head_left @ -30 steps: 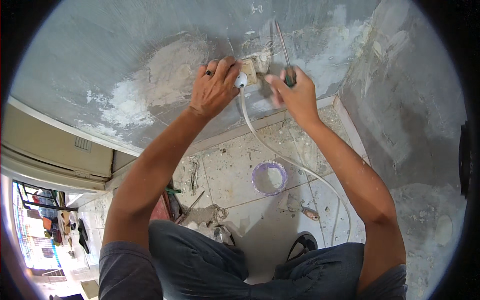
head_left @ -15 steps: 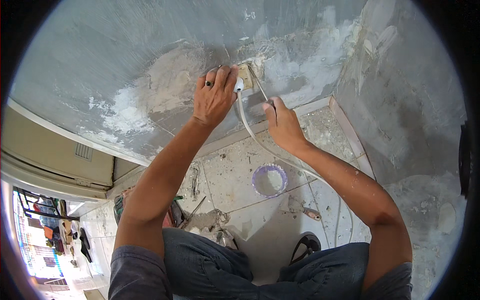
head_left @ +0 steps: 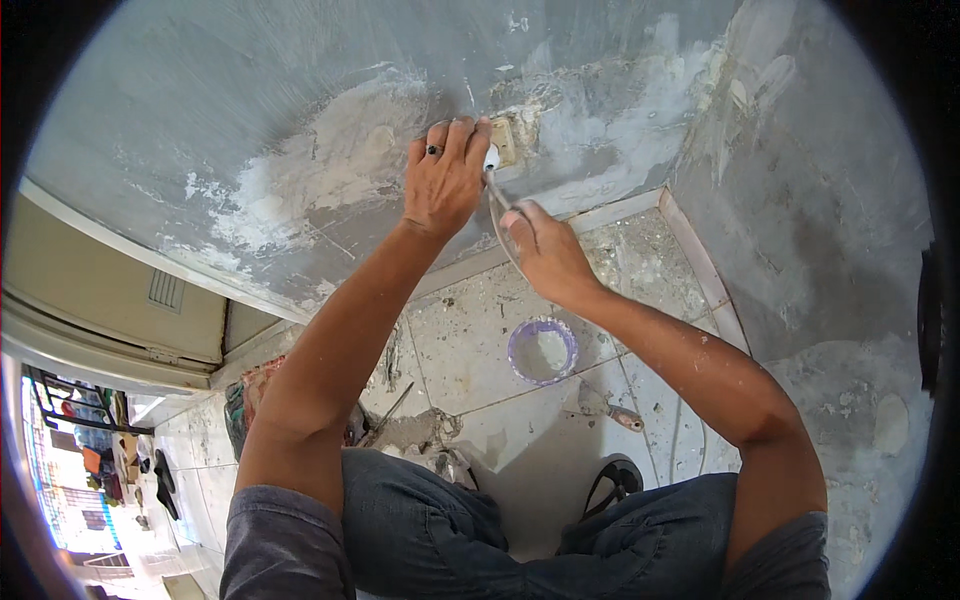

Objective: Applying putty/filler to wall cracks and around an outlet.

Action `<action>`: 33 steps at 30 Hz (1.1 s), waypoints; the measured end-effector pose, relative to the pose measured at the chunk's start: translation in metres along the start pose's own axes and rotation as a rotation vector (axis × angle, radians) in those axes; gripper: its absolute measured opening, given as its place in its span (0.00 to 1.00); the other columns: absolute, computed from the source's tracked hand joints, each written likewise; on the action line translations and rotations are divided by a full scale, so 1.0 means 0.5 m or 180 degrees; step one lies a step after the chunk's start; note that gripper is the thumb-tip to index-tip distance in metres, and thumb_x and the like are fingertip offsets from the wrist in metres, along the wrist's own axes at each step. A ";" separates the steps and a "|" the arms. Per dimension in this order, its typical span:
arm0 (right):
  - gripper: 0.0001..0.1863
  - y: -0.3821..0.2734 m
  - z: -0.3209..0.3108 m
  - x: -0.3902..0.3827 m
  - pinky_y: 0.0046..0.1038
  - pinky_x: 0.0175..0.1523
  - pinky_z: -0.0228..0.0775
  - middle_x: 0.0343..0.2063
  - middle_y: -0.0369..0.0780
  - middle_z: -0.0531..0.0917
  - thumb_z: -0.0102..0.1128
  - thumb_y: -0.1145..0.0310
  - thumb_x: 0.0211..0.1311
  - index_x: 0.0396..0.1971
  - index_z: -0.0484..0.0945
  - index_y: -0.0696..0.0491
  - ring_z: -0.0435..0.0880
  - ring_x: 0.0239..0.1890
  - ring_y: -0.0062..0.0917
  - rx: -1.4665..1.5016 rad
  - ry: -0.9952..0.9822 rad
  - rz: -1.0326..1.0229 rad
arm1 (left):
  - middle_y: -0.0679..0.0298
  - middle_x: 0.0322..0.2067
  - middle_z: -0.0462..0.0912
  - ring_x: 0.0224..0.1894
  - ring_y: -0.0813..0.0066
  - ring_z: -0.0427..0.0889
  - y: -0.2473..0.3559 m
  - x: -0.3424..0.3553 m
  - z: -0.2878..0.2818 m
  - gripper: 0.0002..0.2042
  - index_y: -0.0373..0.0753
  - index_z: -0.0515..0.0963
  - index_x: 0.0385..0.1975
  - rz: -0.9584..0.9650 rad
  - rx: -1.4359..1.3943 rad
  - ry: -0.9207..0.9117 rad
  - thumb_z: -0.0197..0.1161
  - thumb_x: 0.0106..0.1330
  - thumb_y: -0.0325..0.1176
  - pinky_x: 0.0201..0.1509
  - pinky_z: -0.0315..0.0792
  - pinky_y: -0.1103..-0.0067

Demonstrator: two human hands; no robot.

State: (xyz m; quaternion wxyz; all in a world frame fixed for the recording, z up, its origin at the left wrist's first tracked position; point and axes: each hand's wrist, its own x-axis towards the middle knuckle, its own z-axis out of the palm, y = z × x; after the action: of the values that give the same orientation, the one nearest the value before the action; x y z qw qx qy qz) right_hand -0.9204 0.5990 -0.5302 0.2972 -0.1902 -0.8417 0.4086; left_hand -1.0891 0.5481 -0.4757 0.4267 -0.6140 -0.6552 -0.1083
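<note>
On the grey wall is a cream socket plate (head_left: 507, 142) with a white plug (head_left: 491, 158) at its lower left. My left hand (head_left: 442, 188), wearing a ring, has its fingers curled around the plug's left side; the thumb is hidden. My right hand (head_left: 548, 250) is closed around a screwdriver (head_left: 499, 190), whose handle is mostly covered. Its thin shaft points up at the underside of the plug; the exact tip is hard to make out. A pale cable (head_left: 500, 232) hangs from the plug and passes behind my right hand.
Below on the tiled floor stands a purple-rimmed tub (head_left: 543, 351) of pale paste. A putty knife (head_left: 612, 411) lies to its right, and a long thin tool (head_left: 393, 412) lies to its left among debris. A side wall (head_left: 820, 240) rises at the right.
My right hand has shifted left and slightly down, taking the screwdriver from the socket plate's right edge to below the plug. My left hand stays at the plug.
</note>
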 end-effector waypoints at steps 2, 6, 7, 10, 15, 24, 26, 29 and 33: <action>0.19 -0.007 0.004 -0.020 0.25 0.31 0.66 0.28 0.36 0.80 0.46 0.54 0.71 0.34 0.74 0.57 0.70 0.23 0.17 0.1373 0.0524 0.0599 | 0.68 0.46 0.70 0.48 0.69 0.69 -0.009 -0.003 -0.005 0.29 0.44 0.71 0.54 -0.0007 -0.0221 -0.0050 0.66 0.47 0.33 0.48 0.63 0.71; 0.20 0.057 -0.064 -0.045 0.24 0.30 0.64 0.26 0.34 0.78 0.49 0.53 0.70 0.30 0.73 0.57 0.67 0.23 0.15 0.1066 0.0468 0.0682 | 0.68 0.46 0.70 0.49 0.69 0.68 -0.008 -0.001 -0.003 0.30 0.45 0.71 0.54 -0.0125 -0.0392 -0.0216 0.68 0.46 0.33 0.50 0.62 0.70; 0.19 0.076 -0.084 -0.053 0.22 0.28 0.62 0.23 0.33 0.76 0.51 0.54 0.70 0.29 0.72 0.57 0.67 0.22 0.13 0.0684 0.0639 0.0582 | 0.67 0.47 0.70 0.49 0.66 0.68 -0.005 0.000 0.000 0.31 0.46 0.71 0.55 -0.0141 -0.0398 -0.0208 0.69 0.45 0.34 0.50 0.61 0.69; 0.17 0.108 -0.113 -0.021 0.19 0.23 0.58 0.16 0.29 0.68 0.57 0.56 0.66 0.26 0.70 0.55 0.65 0.19 0.11 0.0570 0.0868 0.0638 | 0.65 0.47 0.69 0.49 0.63 0.67 -0.001 -0.002 0.004 0.34 0.48 0.70 0.56 -0.0155 -0.0386 -0.0207 0.71 0.43 0.34 0.50 0.60 0.67; 0.18 0.037 -0.103 0.118 0.24 0.27 0.64 0.16 0.36 0.75 0.67 0.58 0.56 0.26 0.74 0.59 0.68 0.20 0.16 0.1261 0.0912 0.0113 | 0.66 0.48 0.69 0.50 0.62 0.67 -0.005 -0.012 0.010 0.36 0.48 0.69 0.57 -0.0194 -0.0302 -0.0223 0.72 0.41 0.32 0.51 0.60 0.66; 0.12 0.045 -0.028 0.190 0.21 0.23 0.66 0.16 0.35 0.79 0.69 0.66 0.53 0.25 0.77 0.58 0.73 0.17 0.15 0.1570 0.0988 0.0149 | 0.67 0.47 0.70 0.48 0.66 0.69 0.011 -0.011 0.009 0.28 0.46 0.73 0.53 -0.0326 -0.0280 -0.0087 0.64 0.47 0.29 0.49 0.61 0.69; 0.10 0.036 -0.030 0.195 0.21 0.21 0.67 0.16 0.35 0.79 0.68 0.68 0.53 0.25 0.77 0.59 0.74 0.16 0.14 0.1995 0.0928 0.0325 | 0.66 0.47 0.70 0.48 0.65 0.69 0.013 -0.011 0.007 0.27 0.46 0.73 0.53 -0.0318 -0.0310 -0.0088 0.63 0.47 0.29 0.48 0.61 0.69; 0.09 0.027 -0.035 0.205 0.19 0.19 0.67 0.15 0.37 0.80 0.68 0.71 0.53 0.25 0.76 0.58 0.80 0.16 0.16 0.1991 0.1100 0.0296 | 0.65 0.47 0.70 0.48 0.65 0.69 0.005 -0.005 0.029 0.27 0.46 0.73 0.53 -0.0186 -0.0315 0.0291 0.64 0.46 0.29 0.49 0.61 0.68; 0.09 0.036 -0.051 0.206 0.18 0.18 0.65 0.15 0.36 0.80 0.67 0.71 0.53 0.23 0.75 0.57 0.76 0.13 0.14 0.1816 0.0767 0.0297 | 0.66 0.46 0.69 0.48 0.65 0.69 0.010 -0.012 0.020 0.28 0.46 0.73 0.53 -0.0265 -0.0288 0.0277 0.65 0.46 0.29 0.49 0.61 0.68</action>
State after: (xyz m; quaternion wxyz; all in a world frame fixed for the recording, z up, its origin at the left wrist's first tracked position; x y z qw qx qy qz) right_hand -0.9799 0.6821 -0.4966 0.4170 -0.1846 -0.6421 0.6162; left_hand -1.0898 0.5514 -0.4878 0.4217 -0.5996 -0.6554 -0.1820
